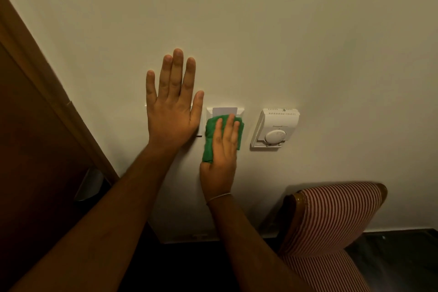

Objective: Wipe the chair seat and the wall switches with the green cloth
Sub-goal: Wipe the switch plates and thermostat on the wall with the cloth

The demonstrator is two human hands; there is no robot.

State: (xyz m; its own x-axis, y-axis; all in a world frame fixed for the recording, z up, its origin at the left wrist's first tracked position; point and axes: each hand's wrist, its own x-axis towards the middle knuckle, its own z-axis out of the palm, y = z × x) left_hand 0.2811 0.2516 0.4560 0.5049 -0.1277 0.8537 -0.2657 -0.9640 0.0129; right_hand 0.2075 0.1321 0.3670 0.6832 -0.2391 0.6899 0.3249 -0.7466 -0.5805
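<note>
My right hand (221,161) presses the folded green cloth (209,140) flat against a white wall switch plate (239,110) that holds a card in its top slot. The cloth covers the lower part of that plate. My left hand (171,106) lies flat on the wall with fingers spread, covering most of another white switch plate (199,131) just to the left. The chair (331,218), with red and white striped upholstery and a wooden frame, stands at the lower right against the wall; only its backrest and a strip of seat show.
A white thermostat (276,129) with a round dial is mounted right of the switches. A brown wooden door and frame (47,106) run along the left. A white skirting board (189,236) meets the dark floor (398,261) below.
</note>
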